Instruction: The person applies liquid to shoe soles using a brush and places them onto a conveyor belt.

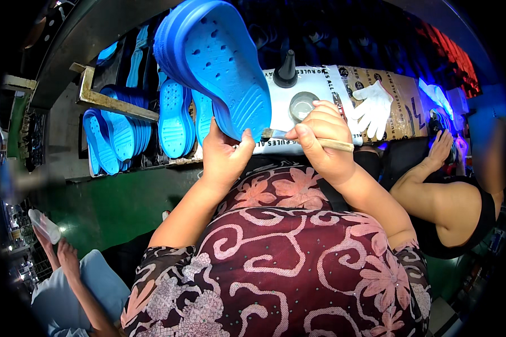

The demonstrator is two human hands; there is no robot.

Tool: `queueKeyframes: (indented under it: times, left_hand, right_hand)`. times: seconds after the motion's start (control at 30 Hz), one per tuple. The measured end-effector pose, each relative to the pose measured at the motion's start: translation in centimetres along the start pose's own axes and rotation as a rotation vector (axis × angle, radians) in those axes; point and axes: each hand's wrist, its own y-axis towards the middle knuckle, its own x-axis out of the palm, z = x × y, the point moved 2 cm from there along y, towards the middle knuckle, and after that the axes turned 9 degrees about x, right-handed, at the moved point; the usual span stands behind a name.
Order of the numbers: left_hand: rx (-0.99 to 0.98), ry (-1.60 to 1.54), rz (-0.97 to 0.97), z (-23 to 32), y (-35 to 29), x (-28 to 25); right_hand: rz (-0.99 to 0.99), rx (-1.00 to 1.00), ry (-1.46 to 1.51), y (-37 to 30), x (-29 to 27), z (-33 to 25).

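My left hand point(226, 154) grips the near end of a large blue shoe sole point(222, 59), thumb on top and fingers beneath. The sole stands tilted up, its holed and ribbed face toward me; layered edges at its far left side suggest more soles behind it. My right hand point(326, 140) is closed around the wooden handle of a flat brush point(336, 144). The brush's bristle end points left and meets the sole's near edge beside my left thumb. Just beyond my right hand is a clear round cup point(302, 105), its contents hard to make out.
A black cone-tipped bottle point(287, 72) stands behind the cup on white printed sheeting point(284, 145). A white glove point(373, 109) lies on brown cardboard to the right. Stacked blue soles point(118, 132) stand at left below a metal bar point(112, 101). Co-workers sit at right point(444, 210) and lower left.
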Motion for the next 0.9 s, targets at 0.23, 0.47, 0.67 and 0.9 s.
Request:
queueKeyframes:
  times: [0.23,0.47,0.67,0.9]
  left_hand:
    - [0.189,0.09,0.008,-0.6,-0.2,-0.4]
    - [0.2,0.079,0.006,-0.8,-0.5,-0.3]
    - [0.268,0.061,0.045,-0.7,-0.4,-0.2]
    - [0.291,0.04,0.072,-1.2,-0.5,-0.1]
  right_hand:
    - [0.031,0.026,-0.09,-0.1,-1.0,-0.3]
    - [-0.01,-0.068,-0.131,-0.4,-0.1,-0.4]
    - [-0.017,-0.059,-0.091,-0.5,-0.5,-0.4]
    - [-0.046,-0.065,-0.093,-0.8,-0.5,-0.5]
